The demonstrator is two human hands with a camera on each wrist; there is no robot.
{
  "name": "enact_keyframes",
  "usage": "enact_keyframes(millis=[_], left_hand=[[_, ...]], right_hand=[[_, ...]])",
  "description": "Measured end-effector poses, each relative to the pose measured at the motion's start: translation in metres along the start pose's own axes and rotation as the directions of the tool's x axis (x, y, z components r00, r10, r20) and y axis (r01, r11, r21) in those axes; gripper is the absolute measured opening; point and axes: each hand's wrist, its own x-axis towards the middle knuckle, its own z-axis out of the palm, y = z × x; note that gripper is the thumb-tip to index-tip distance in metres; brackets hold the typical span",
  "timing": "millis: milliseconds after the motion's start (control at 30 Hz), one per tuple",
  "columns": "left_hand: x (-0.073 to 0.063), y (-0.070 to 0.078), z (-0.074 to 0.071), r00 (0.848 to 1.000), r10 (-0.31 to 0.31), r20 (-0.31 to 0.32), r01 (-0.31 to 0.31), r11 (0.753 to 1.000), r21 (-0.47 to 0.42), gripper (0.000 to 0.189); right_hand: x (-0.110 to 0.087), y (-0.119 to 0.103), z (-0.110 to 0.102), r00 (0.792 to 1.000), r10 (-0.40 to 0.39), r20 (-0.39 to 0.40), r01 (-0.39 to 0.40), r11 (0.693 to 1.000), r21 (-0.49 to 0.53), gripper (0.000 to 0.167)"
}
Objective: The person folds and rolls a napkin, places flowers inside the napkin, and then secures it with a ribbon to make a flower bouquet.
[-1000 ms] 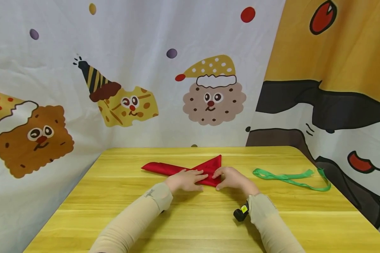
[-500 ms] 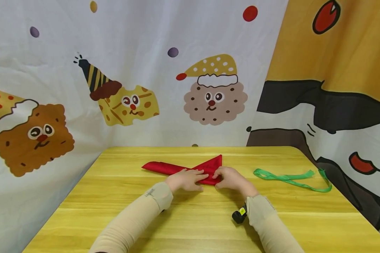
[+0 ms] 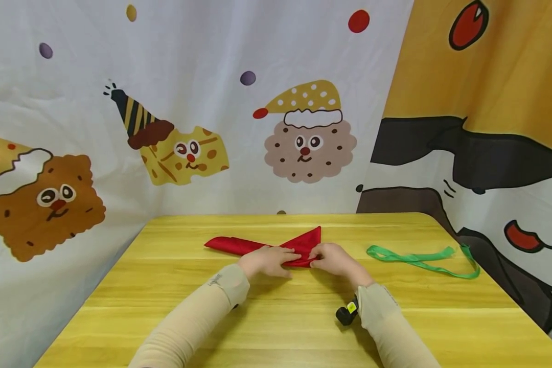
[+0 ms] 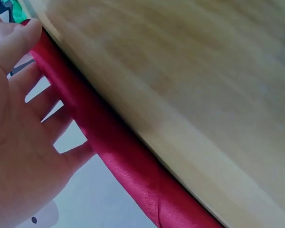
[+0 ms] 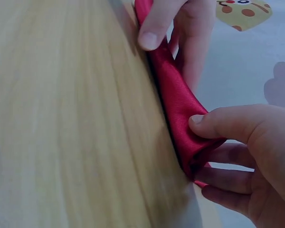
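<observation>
A red satin cloth (image 3: 305, 240) lies on the table, rolled into a long strip toward the left, with a pointed flap standing out at the right. My left hand (image 3: 269, 260) rests on its middle, fingers spread and mostly straight. In the left wrist view the fingertips touch the rolled red edge (image 4: 102, 126). At the cloth's right end, my right hand (image 3: 335, 259) pinches the folded edge. The right wrist view shows the thumb (image 5: 213, 122) on top of the satin and the fingers curled under the open end of the roll.
A green ribbon (image 3: 414, 257) lies loosely looped at the right of the wooden table (image 3: 276, 327). Behind the table's far edge hangs a white curtain (image 3: 198, 51) printed with cartoon snacks. A small black wrist camera (image 3: 347, 313) sits below the right sleeve.
My right thumb has drawn in and up against the cloth's near right corner, which has folded in slightly. The left hand stays nearly still on the cloth.
</observation>
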Motion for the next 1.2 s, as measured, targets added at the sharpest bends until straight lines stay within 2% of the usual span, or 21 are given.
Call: enact_keyframes(millis=[200, 400, 533, 667, 800, 900, 1067, 1200], left_hand=[[0.002, -0.001, 0.001, 0.998, 0.020, -0.062, -0.018, 0.999, 0.034, 0.059], [0.002, -0.002, 0.003, 0.993, 0.035, -0.115, -0.028, 0.998, 0.061, 0.052], [0.003, -0.002, 0.005, 0.990, 0.043, -0.133, -0.036, 0.998, 0.052, 0.049], [0.005, -0.002, 0.005, 0.988, 0.044, -0.146, -0.038, 0.998, 0.047, 0.044], [0.005, -0.002, 0.004, 0.987, 0.039, -0.155, -0.034, 0.999, 0.035, 0.038], [0.005, -0.001, 0.002, 0.987, 0.041, -0.155, -0.036, 0.999, 0.030, 0.031], [0.005, -0.002, -0.004, 0.987, 0.052, -0.151, -0.052, 0.999, 0.003, 0.011], [0.003, -0.006, -0.009, 0.988, 0.048, -0.149, -0.058, 0.996, -0.064, 0.004]], right_hand=[[-0.001, -0.002, -0.005, 0.998, 0.043, 0.053, -0.046, 0.998, 0.053, 0.006], [-0.003, -0.002, -0.011, 0.991, 0.031, 0.131, -0.051, 0.986, 0.157, 0.009], [-0.004, -0.002, -0.015, 0.989, 0.021, 0.148, -0.053, 0.975, 0.217, 0.009], [-0.002, -0.003, -0.013, 0.991, 0.007, 0.132, -0.032, 0.982, 0.188, 0.004], [0.000, -0.007, -0.009, 0.993, -0.001, 0.120, -0.017, 0.989, 0.144, 0.017], [0.000, -0.011, -0.007, 0.994, 0.009, 0.110, -0.023, 0.992, 0.127, 0.020], [0.000, -0.014, -0.005, 0.995, 0.033, 0.089, -0.044, 0.992, 0.115, 0.010], [0.002, -0.015, -0.004, 0.995, 0.054, 0.078, -0.065, 0.988, 0.140, 0.005]])
